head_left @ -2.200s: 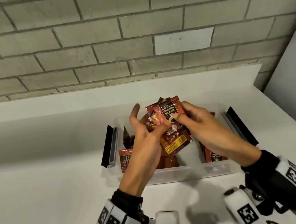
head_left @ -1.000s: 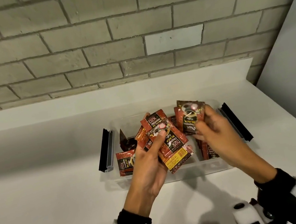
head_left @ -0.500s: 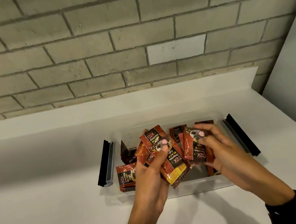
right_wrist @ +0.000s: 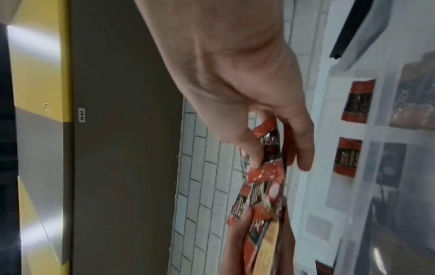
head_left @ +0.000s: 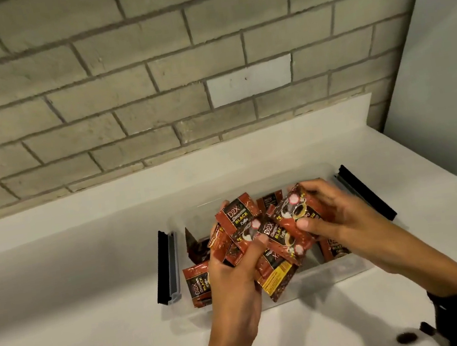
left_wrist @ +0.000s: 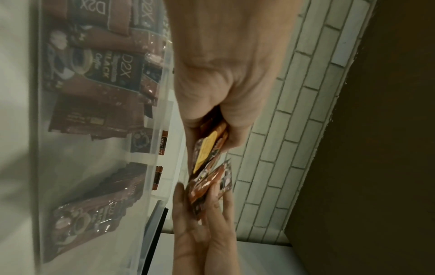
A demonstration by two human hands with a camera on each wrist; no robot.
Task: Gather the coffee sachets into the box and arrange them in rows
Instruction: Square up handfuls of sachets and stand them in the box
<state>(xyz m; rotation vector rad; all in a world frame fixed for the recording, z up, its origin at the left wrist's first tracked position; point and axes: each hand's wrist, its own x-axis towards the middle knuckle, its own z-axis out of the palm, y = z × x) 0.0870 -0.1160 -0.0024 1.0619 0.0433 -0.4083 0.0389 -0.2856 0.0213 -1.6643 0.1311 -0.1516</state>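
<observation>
A clear plastic box (head_left: 337, 273) with black side latches stands on the white counter. My left hand (head_left: 236, 263) grips a fanned stack of red and black coffee sachets (head_left: 238, 215) above the box's middle. My right hand (head_left: 321, 216) pinches one sachet (head_left: 294, 213) by its top edge and lays it against the stack. The left wrist view shows my left hand (left_wrist: 219, 128) clamped on the stack (left_wrist: 207, 148). My right hand (right_wrist: 275, 158) in the right wrist view pinches the sachet (right_wrist: 268, 134). More sachets (head_left: 197, 281) lie in the box.
A brick wall runs behind the counter, with a raised white ledge (head_left: 161, 168) at its foot. A pale panel (head_left: 450, 80) closes the right side. The black latches (head_left: 163, 268) stick out at both ends of the box.
My right hand took a single sachet away from the stack, lowered it toward the box, and has now brought it back against the stack. The left hand kept its grip.
</observation>
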